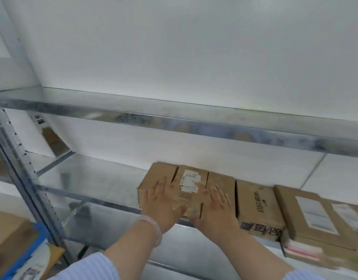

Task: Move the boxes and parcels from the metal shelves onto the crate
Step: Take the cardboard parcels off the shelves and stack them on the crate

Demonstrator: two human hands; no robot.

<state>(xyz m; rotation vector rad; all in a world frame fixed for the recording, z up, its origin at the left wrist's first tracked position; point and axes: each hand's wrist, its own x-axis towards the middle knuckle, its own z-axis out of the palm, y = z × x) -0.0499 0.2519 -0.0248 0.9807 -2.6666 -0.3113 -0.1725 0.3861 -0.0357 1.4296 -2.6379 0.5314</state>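
Observation:
A brown cardboard box (194,176) with a white label lies on the middle metal shelf (97,178). My left hand (164,201) lies flat on its top left part, fingers straight and spread. My right hand (216,207) lies flat on its top right part, fingers straight too. To the right stands a second cardboard box (257,205) with black printing, touching the first. Further right is a flat parcel (319,217) with white labels, stacked on another parcel.
The upper metal shelf (174,116) runs across the view. A perforated steel upright (28,178) stands at the left. At the bottom left are a blue crate edge (38,237), a cardboard box (8,237) and a white bag (36,263).

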